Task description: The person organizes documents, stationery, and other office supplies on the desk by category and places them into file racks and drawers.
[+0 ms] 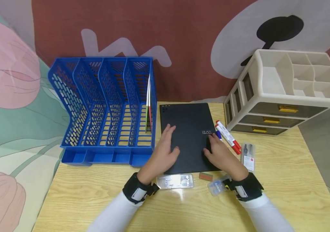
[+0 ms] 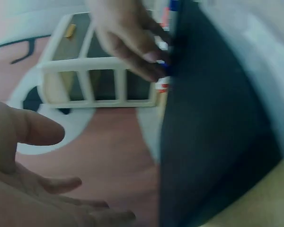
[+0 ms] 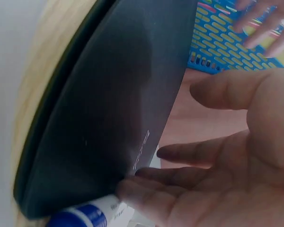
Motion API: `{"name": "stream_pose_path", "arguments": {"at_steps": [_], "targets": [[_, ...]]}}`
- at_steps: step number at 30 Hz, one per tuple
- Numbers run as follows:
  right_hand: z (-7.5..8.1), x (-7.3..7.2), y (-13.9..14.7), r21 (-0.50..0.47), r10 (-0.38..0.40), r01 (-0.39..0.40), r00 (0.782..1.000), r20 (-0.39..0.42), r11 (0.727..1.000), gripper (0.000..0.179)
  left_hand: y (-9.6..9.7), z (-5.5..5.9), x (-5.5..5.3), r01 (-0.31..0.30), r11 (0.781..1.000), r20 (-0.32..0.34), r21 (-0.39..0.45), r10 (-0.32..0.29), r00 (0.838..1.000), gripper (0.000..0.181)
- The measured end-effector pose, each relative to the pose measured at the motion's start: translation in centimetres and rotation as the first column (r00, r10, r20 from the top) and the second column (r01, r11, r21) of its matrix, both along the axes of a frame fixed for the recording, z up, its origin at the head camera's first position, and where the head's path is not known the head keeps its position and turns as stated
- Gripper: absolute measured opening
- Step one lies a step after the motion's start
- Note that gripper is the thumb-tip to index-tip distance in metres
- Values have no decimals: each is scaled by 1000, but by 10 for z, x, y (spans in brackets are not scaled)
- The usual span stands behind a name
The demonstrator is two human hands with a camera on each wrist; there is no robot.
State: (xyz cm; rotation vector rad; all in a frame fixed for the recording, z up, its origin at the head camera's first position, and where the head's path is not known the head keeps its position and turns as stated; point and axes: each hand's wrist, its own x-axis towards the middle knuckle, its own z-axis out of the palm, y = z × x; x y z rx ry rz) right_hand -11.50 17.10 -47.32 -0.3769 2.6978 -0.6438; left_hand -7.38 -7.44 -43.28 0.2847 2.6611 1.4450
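Observation:
A flat black folder [image 1: 189, 141] with "RAY" lettering lies on the table between the two hands. Over its left part hovers my left hand [image 1: 163, 152], thumb apart from the loosely spread fingers and nothing held. My right hand [image 1: 223, 156] is at the folder's right edge. In the right wrist view its fingers extend loosely, with the tips right at the lettering and beside a blue-capped marker [image 3: 83, 216]. Two white markers with red caps [image 1: 227, 134] lie just right of that hand.
A blue file rack [image 1: 102, 150] with thin books in its right slot stands left. Back right is a cream drawer organizer [image 1: 259, 71]. Along the front lie a clear case [image 1: 175, 181], an eraser [image 1: 206, 176] and a small clear box [image 1: 216, 187]; another case [image 1: 248, 156] lies right.

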Motion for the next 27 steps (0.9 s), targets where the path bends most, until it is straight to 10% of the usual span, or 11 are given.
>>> {"name": "stream_pose_path", "arguments": {"at_steps": [12,27], "targets": [[1,6,-6,27,-14,12,997,76,1000,70,10,-43,-19,-135,984,98,-112,147,984,81],[-2,6,-4,89,51,-57,996,74,994,70,7,-44,-27,-234,972,229,9,226,947,75]]}}
